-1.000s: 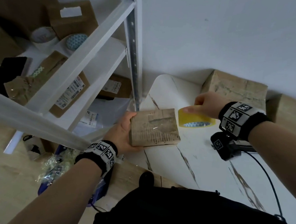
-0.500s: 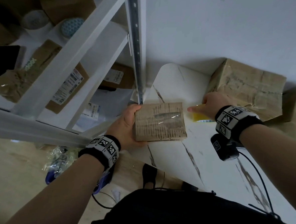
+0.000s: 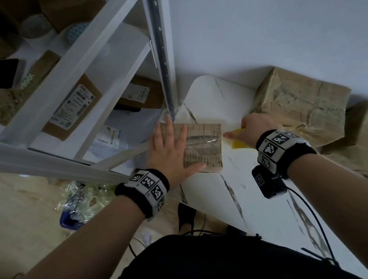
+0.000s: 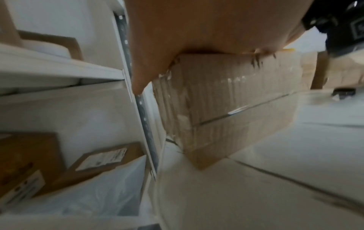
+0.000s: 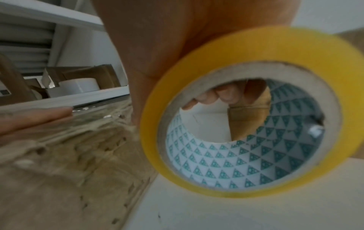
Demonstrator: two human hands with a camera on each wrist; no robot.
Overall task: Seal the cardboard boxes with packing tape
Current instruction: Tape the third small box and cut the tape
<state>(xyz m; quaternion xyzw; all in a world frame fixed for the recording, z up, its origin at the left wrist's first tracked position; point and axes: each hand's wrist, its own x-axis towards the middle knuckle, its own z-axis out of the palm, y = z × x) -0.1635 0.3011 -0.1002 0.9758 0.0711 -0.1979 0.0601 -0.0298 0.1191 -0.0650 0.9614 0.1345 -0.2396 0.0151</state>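
A small worn cardboard box (image 3: pixel 206 145) lies flat on the white marbled table (image 3: pixel 250 199), close to the shelf post. My left hand (image 3: pixel 169 147) rests flat on its top with straight fingers; the box's side (image 4: pixel 226 96) shows under the palm in the left wrist view. My right hand (image 3: pixel 250 130) grips a yellow roll of packing tape (image 3: pixel 238 140) just right of the box. In the right wrist view the tape roll (image 5: pixel 246 112) stands on edge, with fingers curled through its core, beside the box (image 5: pixel 65 155).
A larger crumpled cardboard box (image 3: pixel 301 105) stands against the wall at the back right, with another box (image 3: pixel 364 137) further right. A white metal shelf unit (image 3: pixel 91 86) with parcels fills the left. Crumpled plastic (image 3: pixel 80 197) lies on the floor.
The box went from being held up in my left hand to lying on the table, and the left hand now lies flat on top. The right hand with the tape came down beside it.
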